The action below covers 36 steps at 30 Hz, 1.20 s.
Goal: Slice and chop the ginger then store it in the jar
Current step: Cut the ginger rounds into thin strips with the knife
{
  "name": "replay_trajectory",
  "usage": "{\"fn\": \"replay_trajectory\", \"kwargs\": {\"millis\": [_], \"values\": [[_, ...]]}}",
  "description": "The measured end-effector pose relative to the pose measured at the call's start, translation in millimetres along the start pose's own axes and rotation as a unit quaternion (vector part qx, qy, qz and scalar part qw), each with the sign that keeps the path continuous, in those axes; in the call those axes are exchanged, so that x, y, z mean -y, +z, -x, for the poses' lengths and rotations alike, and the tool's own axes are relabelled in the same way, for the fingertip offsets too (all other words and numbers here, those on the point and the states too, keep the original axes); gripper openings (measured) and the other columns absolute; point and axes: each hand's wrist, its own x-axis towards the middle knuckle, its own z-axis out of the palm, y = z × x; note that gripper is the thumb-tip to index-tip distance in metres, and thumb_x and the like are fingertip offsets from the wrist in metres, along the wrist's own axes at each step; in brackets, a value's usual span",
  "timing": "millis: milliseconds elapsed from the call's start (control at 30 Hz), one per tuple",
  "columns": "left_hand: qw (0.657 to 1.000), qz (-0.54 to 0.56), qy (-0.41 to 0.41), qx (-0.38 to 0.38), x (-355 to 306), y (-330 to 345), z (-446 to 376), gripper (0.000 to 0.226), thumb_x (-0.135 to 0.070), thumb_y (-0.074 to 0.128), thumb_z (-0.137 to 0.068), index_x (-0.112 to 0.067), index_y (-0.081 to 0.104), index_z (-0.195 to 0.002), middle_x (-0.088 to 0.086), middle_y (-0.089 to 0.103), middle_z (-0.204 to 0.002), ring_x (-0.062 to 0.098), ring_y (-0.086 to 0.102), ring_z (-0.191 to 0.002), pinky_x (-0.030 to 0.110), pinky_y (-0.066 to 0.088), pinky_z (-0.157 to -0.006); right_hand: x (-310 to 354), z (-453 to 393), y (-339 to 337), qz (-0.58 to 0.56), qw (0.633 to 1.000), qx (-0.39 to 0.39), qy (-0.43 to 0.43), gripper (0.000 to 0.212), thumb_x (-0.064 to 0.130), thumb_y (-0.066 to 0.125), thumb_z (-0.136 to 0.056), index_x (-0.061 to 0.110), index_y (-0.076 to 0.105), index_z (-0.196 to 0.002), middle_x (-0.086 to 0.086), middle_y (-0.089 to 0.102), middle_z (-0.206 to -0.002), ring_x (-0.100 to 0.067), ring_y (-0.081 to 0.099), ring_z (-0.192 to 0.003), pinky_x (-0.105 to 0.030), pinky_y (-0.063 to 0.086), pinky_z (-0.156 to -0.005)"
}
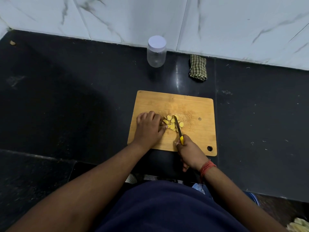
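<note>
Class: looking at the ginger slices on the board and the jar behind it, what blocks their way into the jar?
The jar's white lid is on. Bare counter lies between it and the ginger slices.

Wooden cutting board [192, 104], pale grain, matt and scuffed with cut marks near its middle. Under it the surface [66, 97] is dark polished stone, glossy, catching a streak of light. Behind, the wall [133, 17] shows smooth marble-look tiles with grey veins. The jar [156, 55] looks like clear plastic, with a smooth white lid. Checked woven cloth [198, 67], soft and crumpled. The knife [178, 129] has a dark metal blade and a shiny yellow plastic handle. Ginger slices [172, 123] look moist, yellow.
</note>
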Motion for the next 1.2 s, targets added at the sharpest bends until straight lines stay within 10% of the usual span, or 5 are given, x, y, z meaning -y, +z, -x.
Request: {"fn": "replay_trajectory", "kwargs": {"millis": [333,600,1200], "values": [[0.965,-0.051,0.244,0.082,-39.9,16.6,-18.1,0.05,-0.041,0.06,-0.093,-0.017,0.055,-0.137,0.006,0.05,-0.143,0.026,0.038,-0.136,0.058,0.014,-0.12,-12.9,-10.6,-28.8,-0.075,0.988,-0.137,0.013,0.013,0.025,0.036,-0.103,0.013,0.039,-0.101,-0.013,0.053,-0.069,-0.024,0.05,-0.034,-0.033,0.049,-0.04],[0.97,-0.089,0.225,0.034,-26.9,15.1,-24.2,0.024,-0.033,0.061,-0.094,-0.024,0.07,-0.115,0.001,0.062,-0.116,0.025,0.055,-0.113,0.066,0.017,-0.116,-21.1,-10.0,-31.2,-0.09,0.989,-0.119,-0.003,0.011,0.028,0.038,-0.102,0.017,0.04,-0.099,-0.011,0.051,-0.066,-0.023,0.048,-0.034,-0.036,0.051,-0.043],[0.995,-0.041,0.089,0.031,16.0,-7.0,-0.8,0.049,-0.058,0.052,-0.091,-0.028,0.06,-0.128,0.005,0.047,-0.135,0.028,0.042,-0.129,0.061,0.015,-0.119,-10.2,-12.2,-24.4,-0.072,0.995,-0.064,-0.023,0.011,0.026,0.037,-0.103,0.016,0.04,-0.102,-0.01,0.049,-0.062,-0.021,0.045,-0.035,-0.033,0.049,-0.041]]}}
